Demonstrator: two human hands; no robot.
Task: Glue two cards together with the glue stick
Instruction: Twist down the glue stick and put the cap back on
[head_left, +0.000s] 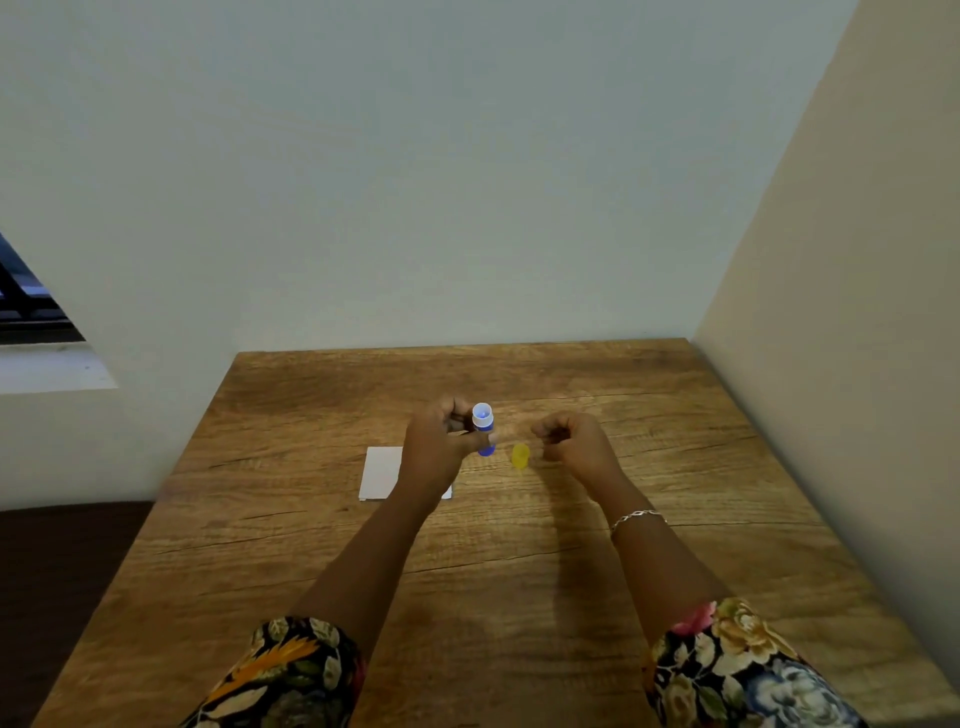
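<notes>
— Where's the glue stick (484, 431)?

— In the left hand (441, 441), held up above the table (519, 582). The fingers and thumb are wrapped round its blue barrel, and it stands nearly upright with the open end up.

— What does it look like?

— It has a blue body and a white collar at the top, with a bluish core showing inside the collar. Its yellow cap (520, 455) is off and lies on the wood, between the two hands.

— And the right hand (571, 441)?

— It hovers just right of the cap with the fingers curled in. I see nothing held in them. There is a silver bracelet (638, 518) on that wrist.

— The cards?

— A white card (383, 474) lies flat on the table, partly hidden under the left forearm. I cannot tell whether it is one sheet or two stacked.
</notes>
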